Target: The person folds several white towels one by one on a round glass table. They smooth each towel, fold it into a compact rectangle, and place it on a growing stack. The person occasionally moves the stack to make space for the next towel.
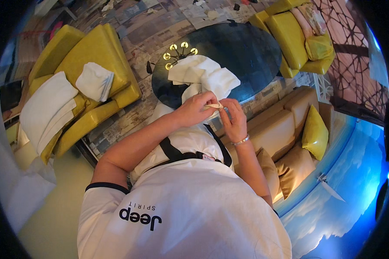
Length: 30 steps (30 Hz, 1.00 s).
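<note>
My left hand (196, 110) and my right hand (235, 118) meet in front of my waist. Between the fingertips of both is pinched a narrow, folded edge of white cloth (214, 105). More white cloth (204, 74) lies crumpled just beyond, over the near end of a dark, glossy oval table (243, 61). Whether the pinched edge belongs to that same cloth cannot be made out, as my fingers cover part of it. A metal bracelet (240, 140) circles my right wrist.
A yellow armchair (94, 64) at left carries folded white cloths (95, 81). Another yellow armchair (287, 39) with fabric on it stands at the far right. A tan sofa (275, 126) with cushions (315, 132) runs along the right. Scraps (212, 14) litter the patterned floor.
</note>
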Available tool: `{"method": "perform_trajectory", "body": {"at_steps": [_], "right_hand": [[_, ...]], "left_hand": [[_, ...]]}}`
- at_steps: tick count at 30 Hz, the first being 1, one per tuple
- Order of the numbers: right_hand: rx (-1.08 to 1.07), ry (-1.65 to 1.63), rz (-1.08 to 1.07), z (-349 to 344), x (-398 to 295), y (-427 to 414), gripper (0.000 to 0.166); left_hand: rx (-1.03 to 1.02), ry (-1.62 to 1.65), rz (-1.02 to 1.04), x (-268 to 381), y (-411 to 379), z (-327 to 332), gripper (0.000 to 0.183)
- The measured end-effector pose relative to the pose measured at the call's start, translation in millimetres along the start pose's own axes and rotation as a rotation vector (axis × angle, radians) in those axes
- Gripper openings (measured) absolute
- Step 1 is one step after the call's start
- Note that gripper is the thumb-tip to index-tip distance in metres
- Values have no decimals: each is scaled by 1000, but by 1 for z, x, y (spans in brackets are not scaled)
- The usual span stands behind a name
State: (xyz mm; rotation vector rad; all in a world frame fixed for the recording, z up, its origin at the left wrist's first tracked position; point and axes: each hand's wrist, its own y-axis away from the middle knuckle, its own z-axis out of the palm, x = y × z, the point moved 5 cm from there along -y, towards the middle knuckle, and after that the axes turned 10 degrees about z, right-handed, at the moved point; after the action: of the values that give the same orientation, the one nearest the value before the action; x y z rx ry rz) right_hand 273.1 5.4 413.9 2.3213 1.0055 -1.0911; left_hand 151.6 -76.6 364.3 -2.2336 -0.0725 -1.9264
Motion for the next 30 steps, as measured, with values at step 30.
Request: {"method": "perform_trajectory", "body": {"at_steps": [30], "right_hand": [[-99, -473, 150, -4, 16, -49, 21]], "left_hand": [[226, 272, -42, 34, -56, -55, 10]]}}
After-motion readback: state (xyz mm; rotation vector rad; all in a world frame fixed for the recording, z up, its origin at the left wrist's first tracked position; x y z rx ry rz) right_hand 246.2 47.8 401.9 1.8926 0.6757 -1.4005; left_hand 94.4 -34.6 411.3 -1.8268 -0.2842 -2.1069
